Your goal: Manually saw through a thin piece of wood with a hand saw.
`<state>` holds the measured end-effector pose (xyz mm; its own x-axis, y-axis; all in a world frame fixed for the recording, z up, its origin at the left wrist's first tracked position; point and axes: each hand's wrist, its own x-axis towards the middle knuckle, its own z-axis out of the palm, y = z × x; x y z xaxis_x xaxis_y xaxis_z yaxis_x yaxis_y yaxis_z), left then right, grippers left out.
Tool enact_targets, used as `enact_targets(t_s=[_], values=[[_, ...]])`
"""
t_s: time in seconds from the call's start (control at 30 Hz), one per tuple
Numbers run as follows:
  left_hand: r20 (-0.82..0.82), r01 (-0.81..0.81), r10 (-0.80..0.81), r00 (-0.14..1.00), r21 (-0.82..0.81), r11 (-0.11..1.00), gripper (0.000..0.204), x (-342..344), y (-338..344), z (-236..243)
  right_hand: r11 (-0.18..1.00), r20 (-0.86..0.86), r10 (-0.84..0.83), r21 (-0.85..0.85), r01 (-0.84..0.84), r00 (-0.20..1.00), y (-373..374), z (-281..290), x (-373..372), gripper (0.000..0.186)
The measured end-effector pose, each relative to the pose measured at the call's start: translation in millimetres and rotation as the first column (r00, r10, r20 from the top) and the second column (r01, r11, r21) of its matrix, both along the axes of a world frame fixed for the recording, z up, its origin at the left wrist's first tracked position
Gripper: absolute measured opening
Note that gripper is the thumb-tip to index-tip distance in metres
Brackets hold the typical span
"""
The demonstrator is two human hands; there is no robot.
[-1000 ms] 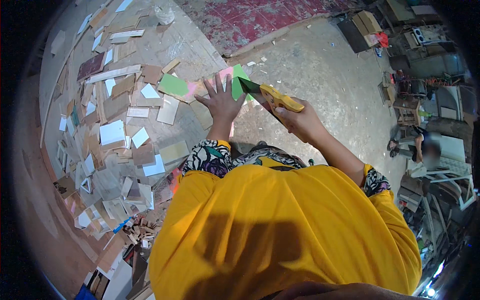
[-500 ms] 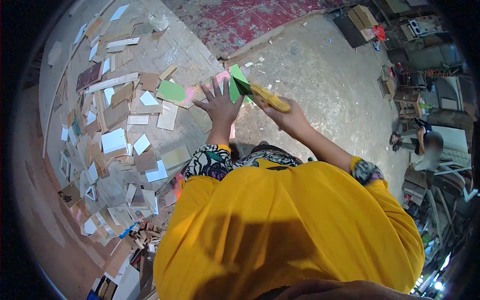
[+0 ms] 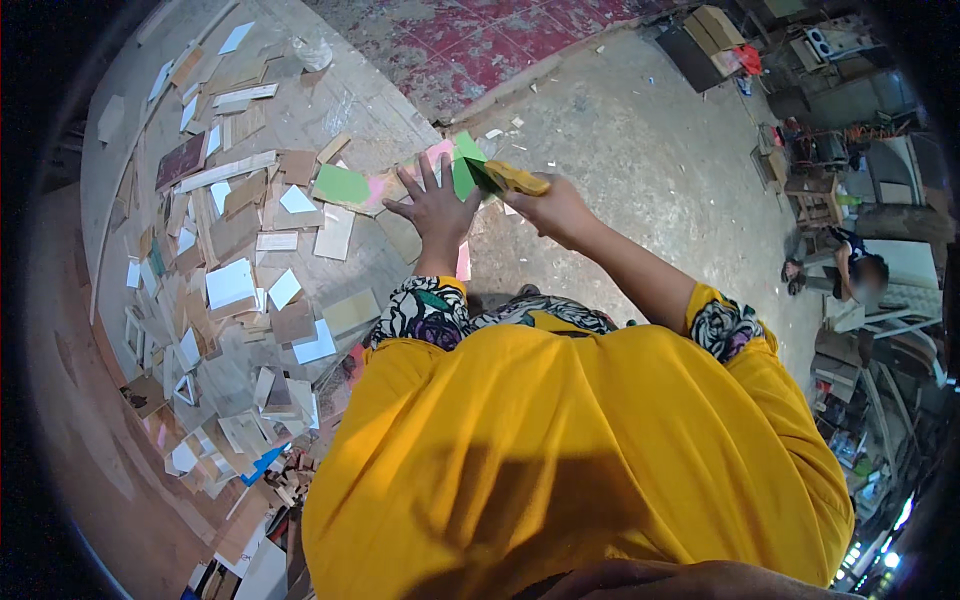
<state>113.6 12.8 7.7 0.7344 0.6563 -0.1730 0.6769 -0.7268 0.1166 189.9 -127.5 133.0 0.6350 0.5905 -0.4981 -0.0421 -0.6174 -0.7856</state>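
A painted board (image 3: 340, 185) in green and pink lies across the far side of the work surface, its right end jutting past the edge. My left hand (image 3: 438, 208) presses flat on it, fingers spread. The yellow handle of a handsaw (image 3: 517, 179) is gripped in my right hand (image 3: 553, 212). Its dark blade meets the board's green right end, just right of my left fingers. How deep the blade sits in the board cannot be made out.
Scraps of wood and white board (image 3: 230, 284) litter the left of the work surface (image 3: 360, 85). Concrete floor (image 3: 640, 150) lies to the right, red tiles (image 3: 480, 50) beyond. Another person (image 3: 850, 270) sits at the far right, near stacked furniture parts. Cardboard boxes (image 3: 712, 35) stand at the back right.
My right hand has pushed the handsaw forward and left, bringing its handle closer to the board. My left hand stays spread on the board. The person at right has shifted slightly.
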Motion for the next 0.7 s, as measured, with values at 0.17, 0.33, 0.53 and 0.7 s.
enact_targets(t_s=[0.17,0.33,0.53,0.7], values=[[0.036,0.003,-0.005,0.999,0.048,0.999,0.077,-4,3,-5,0.992,-0.101,-0.050,0.107,0.060,0.994,-43,28,-7,0.032],[0.082,0.017,-0.023,0.996,0.074,0.997,0.075,-2,-3,-4,0.991,-0.009,-0.088,0.103,0.088,0.996,-22,-20,-11,0.037],[0.094,0.002,-0.010,0.995,0.081,0.997,0.077,-2,-4,-2,0.997,0.067,0.020,-0.074,-0.015,0.998,-97,-90,-19,0.035],[0.100,0.020,-0.028,0.995,0.085,0.996,0.077,-3,-1,-2,0.854,-0.328,-0.456,0.101,0.511,0.827,-246,-152,-32,0.027]])
